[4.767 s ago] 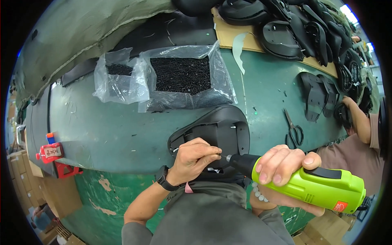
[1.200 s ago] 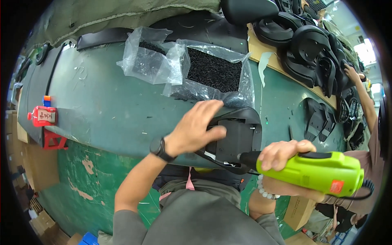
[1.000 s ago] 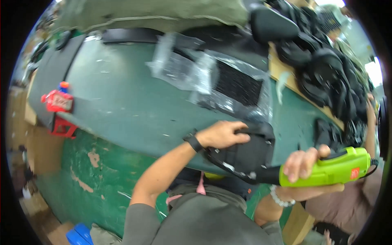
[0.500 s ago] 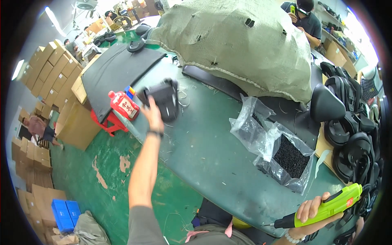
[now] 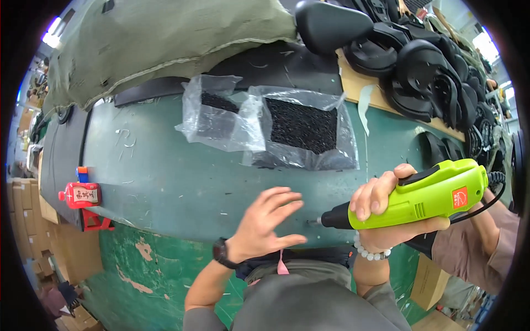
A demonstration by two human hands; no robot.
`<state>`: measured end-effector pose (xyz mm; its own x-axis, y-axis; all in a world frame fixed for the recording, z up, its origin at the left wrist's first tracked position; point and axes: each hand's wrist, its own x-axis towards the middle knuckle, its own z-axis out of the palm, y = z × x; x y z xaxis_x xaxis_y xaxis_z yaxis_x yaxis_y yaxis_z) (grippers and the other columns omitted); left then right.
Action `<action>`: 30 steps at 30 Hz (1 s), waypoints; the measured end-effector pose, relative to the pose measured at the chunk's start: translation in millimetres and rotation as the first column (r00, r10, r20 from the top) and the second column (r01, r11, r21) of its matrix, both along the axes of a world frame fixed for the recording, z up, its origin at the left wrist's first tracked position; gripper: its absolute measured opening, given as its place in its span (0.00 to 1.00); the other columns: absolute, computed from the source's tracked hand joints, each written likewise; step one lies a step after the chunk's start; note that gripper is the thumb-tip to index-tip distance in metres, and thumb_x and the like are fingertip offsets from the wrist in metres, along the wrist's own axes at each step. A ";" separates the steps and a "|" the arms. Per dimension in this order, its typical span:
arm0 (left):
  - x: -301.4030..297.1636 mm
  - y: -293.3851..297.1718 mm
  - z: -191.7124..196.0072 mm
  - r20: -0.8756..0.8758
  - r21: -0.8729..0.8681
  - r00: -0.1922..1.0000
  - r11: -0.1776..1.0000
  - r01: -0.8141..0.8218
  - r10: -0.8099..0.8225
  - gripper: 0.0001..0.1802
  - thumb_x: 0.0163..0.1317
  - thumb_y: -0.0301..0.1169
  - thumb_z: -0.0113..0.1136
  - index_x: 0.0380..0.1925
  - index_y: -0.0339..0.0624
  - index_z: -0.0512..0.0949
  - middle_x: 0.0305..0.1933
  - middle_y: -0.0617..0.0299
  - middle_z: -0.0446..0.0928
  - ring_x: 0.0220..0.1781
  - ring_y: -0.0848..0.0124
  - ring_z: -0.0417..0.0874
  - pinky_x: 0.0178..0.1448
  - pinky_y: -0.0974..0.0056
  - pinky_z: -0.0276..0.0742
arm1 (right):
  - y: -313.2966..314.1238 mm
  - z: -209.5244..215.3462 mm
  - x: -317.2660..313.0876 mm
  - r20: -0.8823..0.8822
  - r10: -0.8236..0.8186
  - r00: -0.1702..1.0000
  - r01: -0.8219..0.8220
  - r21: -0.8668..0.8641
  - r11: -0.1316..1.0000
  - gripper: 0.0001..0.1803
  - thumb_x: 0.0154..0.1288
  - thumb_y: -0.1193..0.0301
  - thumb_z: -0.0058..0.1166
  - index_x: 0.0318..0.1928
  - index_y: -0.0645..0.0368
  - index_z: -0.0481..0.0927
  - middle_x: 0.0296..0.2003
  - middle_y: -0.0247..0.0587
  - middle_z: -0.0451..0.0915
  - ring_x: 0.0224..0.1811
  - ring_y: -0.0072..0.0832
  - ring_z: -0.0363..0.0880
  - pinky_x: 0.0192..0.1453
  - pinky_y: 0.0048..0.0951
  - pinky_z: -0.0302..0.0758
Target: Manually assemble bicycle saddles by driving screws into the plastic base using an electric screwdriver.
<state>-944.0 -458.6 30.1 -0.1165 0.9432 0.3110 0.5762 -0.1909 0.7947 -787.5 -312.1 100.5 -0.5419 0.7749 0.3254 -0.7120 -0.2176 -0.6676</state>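
1. Gone from our left hand (image 5: 262, 226): one black moulded shell, half a second ago carried over the bench's left part, now out of view. The hand has come back to the middle of the near edge.
2. Left hand, present state: fingers spread wide, nothing held, near the bench's front edge.
3. Black screws (image 5: 303, 127), so judged by their look: a large quantity, in two open clear bags, smaller bag (image 5: 212, 132) left, larger bag (image 5: 346, 129) right, adjoining.
4. Electric screwdriver (image 5: 419, 199), lime green, corded: wrapped by our right hand (image 5: 386, 236), bit pointing left; whether the tip touches the bench we cannot tell.
5. Progress, as we judge it: one shell probably set aside; neither hand holds another. Screws remain in plenty. How many shells are finished we cannot tell.
6. Surface, left to right: red bottle (image 5: 83, 195) near the end; green bench top (image 5: 165, 182), marked and littered with scraps; grey-green cloth (image 5: 182, 38) along the back; white strip (image 5: 364, 107); heap of black moulded parts (image 5: 422, 77), partly on a cardboard sheet (image 5: 356, 71).
7. Room, left to right: stacked cartons (image 5: 30, 218); red stool (image 5: 96, 220); worn green floor (image 5: 182, 256); a co-worker's sleeve (image 5: 502, 256).
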 end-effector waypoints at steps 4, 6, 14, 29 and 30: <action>37.4 30.3 -9.3 0.012 0.093 0.996 0.992 0.084 -0.086 0.15 0.46 0.32 0.74 0.34 0.42 0.83 0.39 0.63 0.82 0.51 0.60 0.79 0.53 0.56 0.77 | 8.8 -4.6 38.2 -0.052 -0.016 0.999 0.016 -0.001 1.000 0.58 0.45 0.21 0.44 0.59 0.60 0.67 0.27 0.41 0.77 0.23 0.34 0.78 0.27 0.35 0.76; 51.8 42.6 -7.1 -0.028 0.071 0.990 0.988 0.139 -0.138 0.13 0.46 0.31 0.73 0.32 0.43 0.82 0.37 0.64 0.81 0.50 0.61 0.79 0.52 0.56 0.77 | 15.4 -9.7 59.2 -0.086 -0.017 0.996 0.017 -0.005 1.000 0.57 0.45 0.21 0.46 0.59 0.60 0.67 0.28 0.42 0.78 0.24 0.35 0.78 0.28 0.36 0.76; 96.4 97.0 22.2 -0.411 -0.064 0.822 0.912 0.405 -0.394 0.21 0.50 0.38 0.70 0.41 0.38 0.78 0.47 0.57 0.77 0.57 0.58 0.75 0.63 0.52 0.70 | 24.9 -19.3 133.9 -0.009 -0.078 0.997 0.078 -0.004 0.997 0.60 0.38 0.21 0.54 0.54 0.66 0.68 0.29 0.52 0.77 0.28 0.41 0.77 0.33 0.40 0.76; 87.8 479.0 111.8 -0.533 0.139 0.836 0.988 -0.062 0.127 0.51 0.47 0.58 0.66 0.66 0.36 0.64 0.60 0.42 0.73 0.61 0.51 0.75 0.65 0.55 0.68 | 22.4 -50.1 225.2 -0.283 -0.170 0.944 0.103 -0.235 0.967 0.52 0.46 0.36 0.60 0.57 0.69 0.67 0.30 0.56 0.77 0.29 0.44 0.77 0.37 0.44 0.74; 83.3 471.1 110.9 -0.517 0.179 0.837 0.979 -0.098 0.178 0.48 0.48 0.57 0.66 0.63 0.36 0.67 0.58 0.43 0.74 0.60 0.51 0.76 0.64 0.55 0.69 | 23.6 -51.8 223.1 -0.276 -0.191 0.942 0.133 -0.213 0.968 0.56 0.45 0.29 0.54 0.58 0.67 0.66 0.30 0.54 0.77 0.29 0.42 0.77 0.36 0.43 0.75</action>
